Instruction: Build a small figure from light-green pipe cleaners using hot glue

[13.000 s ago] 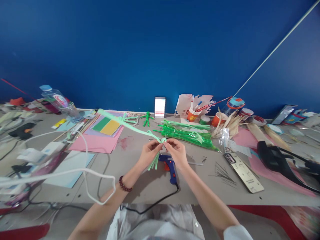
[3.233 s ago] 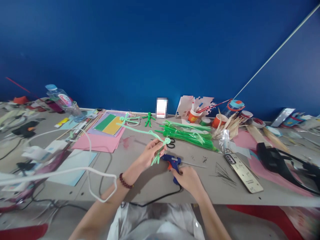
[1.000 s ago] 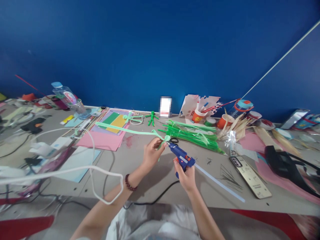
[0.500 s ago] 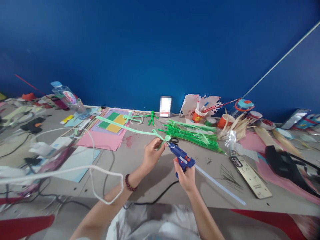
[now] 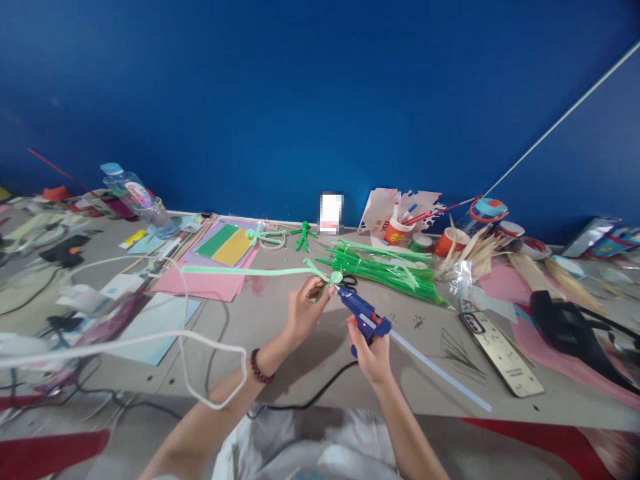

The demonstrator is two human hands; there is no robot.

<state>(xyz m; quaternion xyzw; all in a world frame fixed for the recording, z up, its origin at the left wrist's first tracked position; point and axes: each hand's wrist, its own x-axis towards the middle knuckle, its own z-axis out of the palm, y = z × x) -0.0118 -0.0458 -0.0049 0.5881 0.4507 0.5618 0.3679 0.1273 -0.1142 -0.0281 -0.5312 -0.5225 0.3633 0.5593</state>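
My right hand (image 5: 373,350) is closed round the handle of a blue hot glue gun (image 5: 363,313), with a long clear glue stick (image 5: 440,370) coming out of its back. The gun's nozzle meets a small coiled light-green head on a pipe cleaner piece (image 5: 337,276). My left hand (image 5: 305,303) pinches that piece just below the coil. One long pale-green strand (image 5: 245,271) reaches from it far to the left above the table. Behind my hands lies a bundle of bright green pipe cleaners (image 5: 385,270), with black scissor handles (image 5: 349,283) at its near edge.
At the back stand a green pipe cleaner figure (image 5: 303,236) and a pixelated phone-like screen (image 5: 331,213). Coloured sheets (image 5: 200,280) and a bottle (image 5: 135,193) are on the left. A patterned phone (image 5: 503,353) lies to the right. A white cable (image 5: 215,403) loops over my left forearm.
The free left end of the long pale-green strand has dropped, so it now runs nearly level. Both hands and the glue gun have hardly moved.
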